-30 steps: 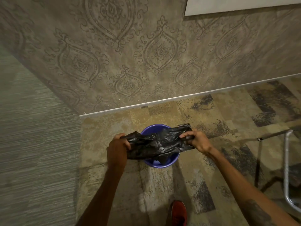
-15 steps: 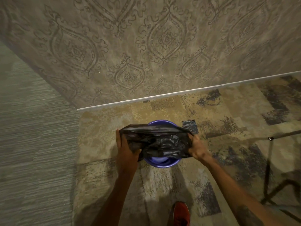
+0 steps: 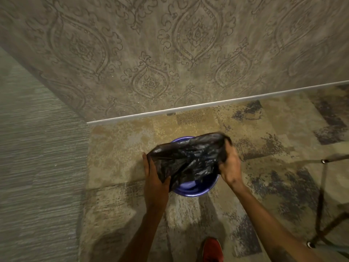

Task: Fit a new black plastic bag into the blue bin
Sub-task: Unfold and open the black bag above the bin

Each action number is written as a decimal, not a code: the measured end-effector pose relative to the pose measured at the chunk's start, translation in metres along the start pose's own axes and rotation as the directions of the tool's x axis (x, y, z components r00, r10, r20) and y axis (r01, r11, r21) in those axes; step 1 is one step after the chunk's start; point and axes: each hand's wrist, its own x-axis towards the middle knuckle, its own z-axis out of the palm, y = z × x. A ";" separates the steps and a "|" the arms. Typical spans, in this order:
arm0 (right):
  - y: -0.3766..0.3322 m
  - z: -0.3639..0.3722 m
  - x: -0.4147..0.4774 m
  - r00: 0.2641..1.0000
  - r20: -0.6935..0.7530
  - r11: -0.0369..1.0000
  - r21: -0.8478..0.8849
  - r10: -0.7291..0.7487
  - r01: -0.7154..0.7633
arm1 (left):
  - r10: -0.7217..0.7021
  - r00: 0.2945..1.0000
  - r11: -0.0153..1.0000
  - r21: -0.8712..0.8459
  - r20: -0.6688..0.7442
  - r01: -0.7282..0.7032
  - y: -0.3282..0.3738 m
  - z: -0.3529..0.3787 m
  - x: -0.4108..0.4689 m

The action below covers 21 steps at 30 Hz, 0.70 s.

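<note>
A round blue bin stands on the patterned carpet near the wall. A crumpled black plastic bag is stretched over most of its opening, so only the near rim and a sliver of the far rim show. My left hand grips the bag's left edge, fingers partly tucked under the plastic. On the right edge, my right hand is closed on the bag, its fingers wrapped in the plastic and held slightly higher.
A wall with ornate wallpaper rises just behind the bin, with a pale baseboard strip. A striped wall stands on the left. A red shoe is at the bottom, and dark chair legs on the right.
Both hands have spread the bag wider and lowered it over the bin. The right hand has slid further right and turned, and the view has tilted down closer to the bin.
</note>
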 end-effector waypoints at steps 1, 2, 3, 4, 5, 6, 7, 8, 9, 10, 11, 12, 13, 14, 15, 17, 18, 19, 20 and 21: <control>-0.006 0.000 -0.005 0.983 0.185 0.994 0.113 -0.025 0.004 | -0.004 1.000 1.000 -0.008 -0.011 0.004 0.000 0.000 0.000; -0.012 -0.001 -0.011 0.911 0.408 0.997 0.073 -0.059 0.032 | -0.003 1.000 1.000 -0.008 -0.017 0.003 0.000 0.000 0.000; -0.012 0.006 -0.014 0.812 0.577 0.996 0.028 -0.082 0.081 | -0.011 1.000 1.000 -0.005 -0.022 0.011 0.002 0.001 0.001; -0.010 0.010 -0.017 0.767 0.638 0.994 -0.012 -0.078 0.111 | -0.030 0.999 1.000 0.004 -0.029 0.030 0.003 0.001 0.001; -0.007 0.015 -0.018 0.760 0.648 0.998 0.037 -0.059 0.047 | -0.053 0.998 0.998 0.013 -0.037 0.053 0.005 0.002 0.002; -0.013 0.014 -0.017 0.813 0.582 0.993 0.101 -0.006 -0.066 | -0.071 0.997 0.997 0.016 -0.042 0.072 0.008 0.003 0.003; -0.015 0.013 -0.014 0.878 0.477 0.966 0.209 0.036 -0.153 | -0.071 0.997 0.997 0.018 -0.041 0.072 0.011 0.003 0.003; -0.018 0.013 -0.010 0.935 0.337 0.922 0.316 0.113 -0.225 | -0.041 0.999 0.999 0.030 -0.026 0.041 0.013 0.003 0.004; -0.019 0.010 -0.006 0.951 0.235 0.850 0.440 0.202 -0.289 | 0.019 1.000 0.998 0.059 0.017 -0.020 0.014 0.004 0.005; -0.024 0.005 -0.002 0.947 0.194 0.787 0.527 0.257 -0.322 | 0.093 0.992 0.990 0.096 0.090 -0.102 0.014 0.006 0.004; -0.026 0.001 0.003 0.942 0.214 0.757 0.561 0.259 -0.335 | 0.162 0.970 0.974 0.131 0.181 -0.187 0.013 0.007 0.003; -0.025 -0.002 0.008 0.940 0.267 0.789 0.520 0.214 -0.327 | 0.207 0.943 0.955 0.155 0.262 -0.253 0.009 0.007 0.002; -0.024 -0.004 0.012 0.925 0.349 0.845 0.438 0.154 -0.306 | 0.206 0.934 0.951 0.165 0.293 -0.261 0.003 0.007 0.003; -0.020 -0.005 0.013 0.898 0.428 0.907 0.332 0.102 -0.261 | 0.157 0.953 0.965 0.166 0.259 -0.204 -0.003 0.006 0.004; -0.016 -0.005 0.014 0.894 0.442 0.964 0.201 0.072 -0.176 | 0.088 0.977 0.979 0.164 0.194 -0.121 -0.009 0.004 0.007; -0.010 -0.004 0.014 0.942 0.333 0.999 0.006 0.036 -0.040 | -0.021 0.994 0.989 0.146 0.105 0.006 -0.020 0.001 0.014; -0.004 -0.004 0.013 0.959 0.281 0.999 -0.017 0.031 -0.028 | -0.031 0.994 0.988 0.154 0.109 0.014 -0.025 0.002 0.017; -0.001 -0.005 0.012 0.969 0.247 1.000 -0.008 0.024 -0.022 | -0.020 0.991 0.985 0.175 0.130 -0.003 -0.030 0.004 0.019; 0.006 -0.005 0.012 0.971 0.238 1.000 -0.018 0.013 -0.009 | -0.003 0.988 0.978 0.206 0.156 -0.030 -0.033 0.006 0.021; 0.014 -0.003 0.012 0.972 0.233 1.000 -0.017 0.007 -0.003 | 0.009 0.984 0.970 0.237 0.180 -0.053 -0.037 0.009 0.023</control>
